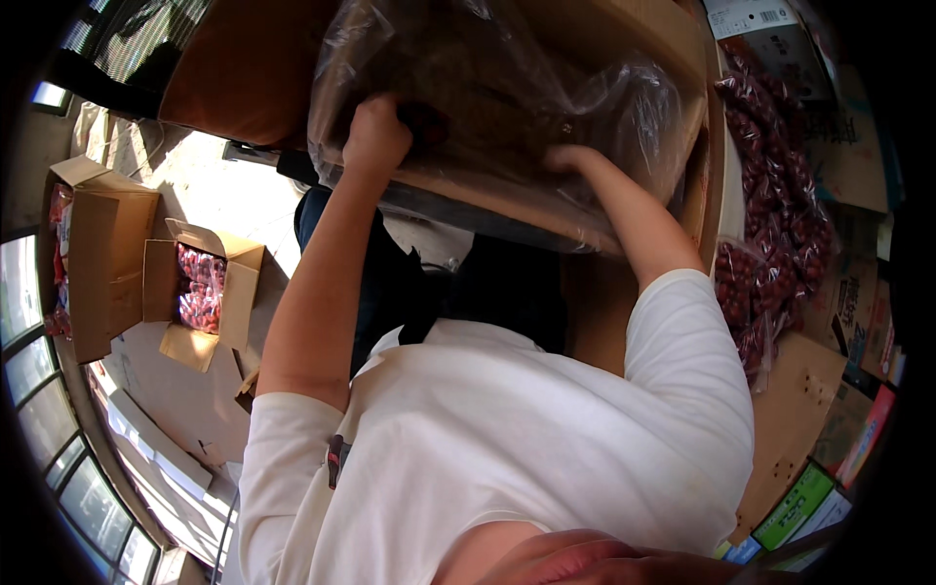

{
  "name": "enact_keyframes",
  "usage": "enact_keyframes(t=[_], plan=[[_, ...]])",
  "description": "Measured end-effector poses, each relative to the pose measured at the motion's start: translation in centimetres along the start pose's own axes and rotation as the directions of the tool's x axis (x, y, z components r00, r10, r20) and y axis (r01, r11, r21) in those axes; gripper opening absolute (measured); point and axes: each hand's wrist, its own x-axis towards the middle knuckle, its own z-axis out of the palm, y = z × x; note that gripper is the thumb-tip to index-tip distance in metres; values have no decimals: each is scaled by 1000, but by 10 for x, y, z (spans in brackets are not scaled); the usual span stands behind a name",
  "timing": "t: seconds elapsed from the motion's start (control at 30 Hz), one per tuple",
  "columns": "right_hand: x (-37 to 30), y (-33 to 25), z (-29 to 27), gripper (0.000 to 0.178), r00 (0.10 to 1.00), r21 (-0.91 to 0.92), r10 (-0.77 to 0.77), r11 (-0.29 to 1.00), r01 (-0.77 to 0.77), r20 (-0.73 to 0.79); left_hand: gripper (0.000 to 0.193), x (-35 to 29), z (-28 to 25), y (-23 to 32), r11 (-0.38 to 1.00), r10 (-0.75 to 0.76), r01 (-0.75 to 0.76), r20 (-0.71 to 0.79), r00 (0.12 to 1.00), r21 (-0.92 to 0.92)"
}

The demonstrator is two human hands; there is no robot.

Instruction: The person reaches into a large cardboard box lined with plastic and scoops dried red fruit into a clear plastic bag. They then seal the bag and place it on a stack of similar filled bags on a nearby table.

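In front of me a large cardboard box (624, 29) lined with a clear plastic bag (648, 112) gapes toward me, its inside in deep shadow. My left hand (378, 135) is in the left part of the box, closed in a fist. Beside its knuckles is a dark reddish lump (424, 125), and I cannot tell whether the fist holds it. Over the near side of the liner reaches my right hand (567, 159), farther right in the box. Its fingers are lost in the shadow, so what they touch is hidden.
On the right lie clear bags of small dark red fruit (780, 195) beside stacked cartons (848, 166). Two cardboard boxes, an open one (244, 292) and a taller one (107, 244), hold red packs at the left. A brown rounded surface (239, 73) stands at upper left.
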Motion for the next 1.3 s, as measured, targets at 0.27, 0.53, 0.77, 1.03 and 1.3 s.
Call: enact_keyframes(t=[0.27, 0.53, 0.77, 1.03, 1.3], plan=[[24, 40, 53, 41, 962, 29, 1, 1000, -9, 271, 30, -1, 0, 0, 1000, 19, -19, 19, 1000, 9], [19, 25, 34, 42, 984, 401, 92, 904, -148, 155, 30, 0, 2, -3, 999, 12, -12, -3, 1000, 30], [56, 38, 56, 40, 995, 451, 95, 889, -71, -30, 31, -3, 0, 0, 998, 30, -28, -31, 999, 60], [51, 25, 62, 38, 977, 68, 0, 998, 15, -215, 32, -6, -1, -5, 999, 42, -40, -52, 998, 34], [34, 22, 55, 44, 960, 112, -24, 992, 57, -279, 31, -4, -4, 8, 999, 34, -33, -15, 999, 7]])
